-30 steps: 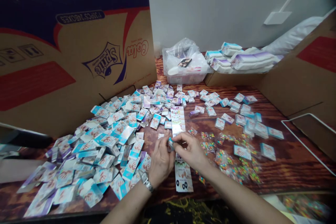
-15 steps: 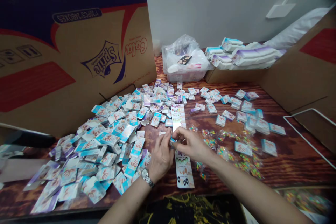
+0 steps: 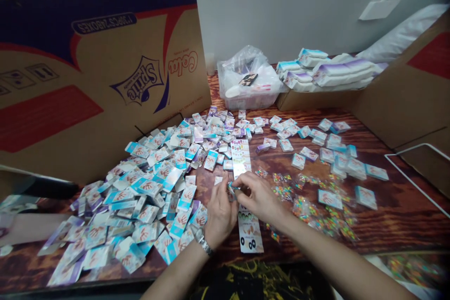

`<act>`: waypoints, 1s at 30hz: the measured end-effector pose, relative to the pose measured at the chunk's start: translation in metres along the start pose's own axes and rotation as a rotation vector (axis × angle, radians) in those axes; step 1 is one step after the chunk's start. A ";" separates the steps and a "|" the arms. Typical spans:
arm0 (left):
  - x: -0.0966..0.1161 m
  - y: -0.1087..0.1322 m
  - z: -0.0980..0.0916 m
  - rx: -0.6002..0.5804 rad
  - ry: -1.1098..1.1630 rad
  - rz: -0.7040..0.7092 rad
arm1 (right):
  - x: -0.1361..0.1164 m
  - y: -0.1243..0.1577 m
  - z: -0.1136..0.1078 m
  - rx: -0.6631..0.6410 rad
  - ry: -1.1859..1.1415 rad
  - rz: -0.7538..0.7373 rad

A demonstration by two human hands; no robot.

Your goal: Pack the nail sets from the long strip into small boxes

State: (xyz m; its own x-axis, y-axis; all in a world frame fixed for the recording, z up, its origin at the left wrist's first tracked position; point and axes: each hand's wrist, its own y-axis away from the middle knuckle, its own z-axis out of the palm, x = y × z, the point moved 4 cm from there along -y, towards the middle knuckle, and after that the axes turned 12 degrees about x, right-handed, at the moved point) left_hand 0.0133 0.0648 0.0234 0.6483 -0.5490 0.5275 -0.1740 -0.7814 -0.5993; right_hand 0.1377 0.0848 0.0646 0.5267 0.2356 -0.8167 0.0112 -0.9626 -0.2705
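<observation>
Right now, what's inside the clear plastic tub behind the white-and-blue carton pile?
The clear plastic tub holds a crumpled clear plastic bag, with a small dark card on it and white items showing. Anything lower is covered.

We have a dark wood-grain table [image 3: 397,215] covered with small things — a sprawling heap of flat white-and-blue boxes [image 3: 140,197] on the left, with looser scattered groups of them to the right. Small plastic packets of colourful bits [image 3: 316,211] lie among those, a long printed card [image 3: 250,229] lies mid-table, and a plastic tub [image 3: 248,101] stands at the back.
</observation>
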 end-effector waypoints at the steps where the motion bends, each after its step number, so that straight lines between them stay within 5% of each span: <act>1: 0.001 0.000 0.000 -0.003 -0.026 0.007 | 0.000 0.001 0.000 -0.002 0.004 -0.016; 13: 0.002 -0.001 0.004 -0.164 -0.163 0.019 | 0.001 0.028 0.009 0.161 0.009 -0.163; 19: 0.006 -0.006 0.000 -0.158 -0.066 -0.043 | -0.003 0.040 0.011 0.201 0.100 -0.431; 24: 0.007 -0.005 0.000 -0.169 -0.096 -0.029 | -0.001 0.041 0.008 0.306 0.098 -0.319; 30: 0.009 -0.003 0.003 -0.246 -0.237 -0.011 | -0.005 0.041 0.008 0.314 0.072 -0.423</act>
State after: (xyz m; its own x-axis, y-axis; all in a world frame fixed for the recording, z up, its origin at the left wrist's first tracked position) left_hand 0.0223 0.0626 0.0281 0.8001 -0.4788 0.3615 -0.3210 -0.8507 -0.4164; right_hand 0.1286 0.0450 0.0536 0.5882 0.5743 -0.5694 -0.0137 -0.6969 -0.7170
